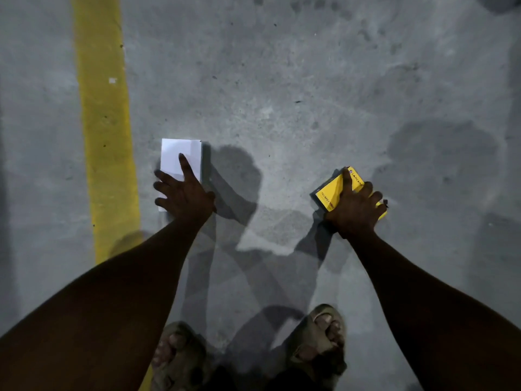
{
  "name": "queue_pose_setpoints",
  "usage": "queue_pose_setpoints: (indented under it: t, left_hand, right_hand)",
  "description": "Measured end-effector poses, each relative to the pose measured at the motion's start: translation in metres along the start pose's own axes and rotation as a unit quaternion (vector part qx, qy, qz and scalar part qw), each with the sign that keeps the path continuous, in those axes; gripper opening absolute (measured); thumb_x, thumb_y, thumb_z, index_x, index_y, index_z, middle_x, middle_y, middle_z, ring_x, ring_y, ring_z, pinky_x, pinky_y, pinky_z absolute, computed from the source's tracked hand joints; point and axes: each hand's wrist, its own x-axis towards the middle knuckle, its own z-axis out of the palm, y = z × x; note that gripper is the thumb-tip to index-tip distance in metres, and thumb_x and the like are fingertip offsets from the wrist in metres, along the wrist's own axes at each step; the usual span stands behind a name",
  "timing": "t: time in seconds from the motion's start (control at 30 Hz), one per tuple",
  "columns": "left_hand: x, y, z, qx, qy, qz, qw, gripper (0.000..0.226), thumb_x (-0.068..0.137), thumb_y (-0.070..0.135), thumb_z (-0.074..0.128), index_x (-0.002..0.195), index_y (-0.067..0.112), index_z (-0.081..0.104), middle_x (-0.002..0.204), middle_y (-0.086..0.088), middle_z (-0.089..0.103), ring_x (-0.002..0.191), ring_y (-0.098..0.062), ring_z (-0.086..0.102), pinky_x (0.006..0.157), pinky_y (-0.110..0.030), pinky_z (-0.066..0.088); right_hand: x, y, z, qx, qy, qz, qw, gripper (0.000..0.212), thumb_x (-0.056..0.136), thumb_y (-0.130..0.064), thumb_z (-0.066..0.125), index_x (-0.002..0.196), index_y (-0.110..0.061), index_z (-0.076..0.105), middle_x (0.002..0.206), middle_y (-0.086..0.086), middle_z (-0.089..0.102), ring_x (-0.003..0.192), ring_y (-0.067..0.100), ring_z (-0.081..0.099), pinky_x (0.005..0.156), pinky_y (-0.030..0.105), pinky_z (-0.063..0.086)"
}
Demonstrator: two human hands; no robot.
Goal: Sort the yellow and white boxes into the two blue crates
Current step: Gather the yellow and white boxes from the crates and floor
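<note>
A white box (pixel 180 153) lies flat on the grey concrete floor at centre left. My left hand (pixel 184 194) covers its near half, with the index finger laid along the top, the other fingers at its left edge and the thumb at its right edge. A yellow box (pixel 328 194) with black print sits tilted at centre right. My right hand (pixel 356 208) is closed over it from above and hides its near end. No blue crate is in view.
A broad yellow painted line (pixel 105 131) runs down the floor just left of the white box. My two feet in sandals (pixel 317 341) stand at the bottom centre. Bare concrete floor (pixel 282 80) stretches ahead, crossed by shadows.
</note>
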Motion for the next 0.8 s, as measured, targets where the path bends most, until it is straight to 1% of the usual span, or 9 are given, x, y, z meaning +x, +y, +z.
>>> queue_pose_setpoints:
  t: [0.13,0.23,0.3,0.4,0.5,0.6,0.7,0.73,0.8]
  left_hand:
    - [-0.007,-0.005,-0.003,-0.006,-0.044,-0.006,0.999,0.115,0.079,0.034,0.078,0.152,0.035,-0.011,0.153,-0.032,0.000,0.128,-0.055,0.031,0.101,-0.062,0.037]
    - [-0.028,-0.004,-0.021,-0.054,-0.087,0.005,0.995,0.122,0.072,0.039,0.082,0.151,0.039,-0.012,0.152,-0.030,-0.002,0.127,-0.054,0.031,0.097,-0.060,0.037]
    - [-0.046,-0.001,-0.042,-0.091,-0.094,0.021,0.991,0.125,0.068,0.042,0.083,0.151,0.040,-0.011,0.148,-0.030,0.004,0.123,-0.052,0.035,0.096,-0.057,0.039]
    - [-0.075,0.002,-0.091,-0.166,-0.102,0.030,0.980,0.123,0.067,0.043,0.081,0.153,0.035,-0.007,0.139,-0.029,0.022,0.117,-0.050,0.040,0.096,-0.052,0.040]
    - [-0.101,-0.003,-0.156,-0.281,-0.124,0.014,0.952,0.112,0.072,0.040,0.077,0.154,0.033,0.001,0.138,-0.028,0.038,0.123,-0.045,0.045,0.102,-0.045,0.038]
    - [-0.128,-0.024,-0.227,-0.444,-0.193,-0.030,0.874,0.101,0.069,0.042,0.074,0.151,0.041,0.016,0.145,-0.009,0.044,0.124,-0.032,0.051,0.100,-0.042,0.047]
    - [-0.167,-0.054,-0.312,-0.574,-0.264,-0.076,0.771,0.089,0.058,0.041,0.063,0.142,0.045,0.033,0.119,-0.008,0.057,0.094,-0.019,0.062,0.067,-0.033,0.056]
    - [-0.180,-0.065,-0.341,-0.608,-0.284,-0.079,0.737,0.082,0.060,0.037,0.058,0.140,0.042,0.039,0.110,-0.011,0.056,0.083,-0.017,0.061,0.061,-0.028,0.052]
    - [-0.208,-0.085,-0.397,-0.684,-0.308,-0.085,0.656,0.072,0.062,0.029,0.053,0.134,0.035,0.049,0.101,-0.003,0.061,0.076,-0.017,0.062,0.062,-0.026,0.050]
  right_hand:
    - [-0.018,-0.014,-0.009,0.023,0.005,-0.026,0.999,0.126,0.047,-0.075,0.072,0.152,-0.037,0.013,0.129,0.022,0.041,0.112,0.042,0.044,0.094,0.055,0.034]
    - [-0.041,-0.029,-0.033,0.073,-0.019,-0.045,0.996,0.126,0.046,-0.088,0.056,0.152,-0.039,0.009,0.133,0.021,0.037,0.116,0.044,0.042,0.097,0.060,0.032]
    - [-0.058,-0.040,-0.057,0.106,-0.043,-0.052,0.992,0.124,0.047,-0.086,0.052,0.152,-0.040,0.006,0.135,0.019,0.034,0.117,0.044,0.041,0.096,0.059,0.033]
    - [-0.091,-0.058,-0.103,0.130,-0.044,-0.057,0.989,0.115,0.059,-0.072,0.066,0.153,-0.039,0.008,0.134,0.018,0.035,0.117,0.043,0.041,0.095,0.056,0.036]
    - [-0.127,-0.076,-0.162,0.160,-0.045,-0.042,0.985,0.106,0.064,-0.064,0.068,0.151,-0.040,0.013,0.134,0.016,0.037,0.119,0.042,0.040,0.097,0.054,0.035]
    - [-0.168,-0.093,-0.229,0.197,-0.062,-0.028,0.978,0.091,0.072,-0.066,0.062,0.149,-0.042,0.019,0.136,0.014,0.040,0.124,0.041,0.038,0.100,0.054,0.031]
    - [-0.219,-0.110,-0.302,0.261,-0.079,-0.035,0.961,0.079,0.080,-0.062,0.058,0.147,-0.044,0.022,0.136,0.014,0.042,0.126,0.041,0.038,0.103,0.053,0.029]
    - [-0.236,-0.116,-0.325,0.287,-0.087,-0.039,0.953,0.076,0.081,-0.061,0.057,0.147,-0.044,0.023,0.136,0.013,0.043,0.126,0.041,0.039,0.103,0.052,0.030]
    - [-0.273,-0.131,-0.369,0.337,-0.093,-0.049,0.935,0.075,0.077,-0.061,0.055,0.145,-0.046,0.026,0.131,0.010,0.049,0.123,0.039,0.044,0.104,0.051,0.034]
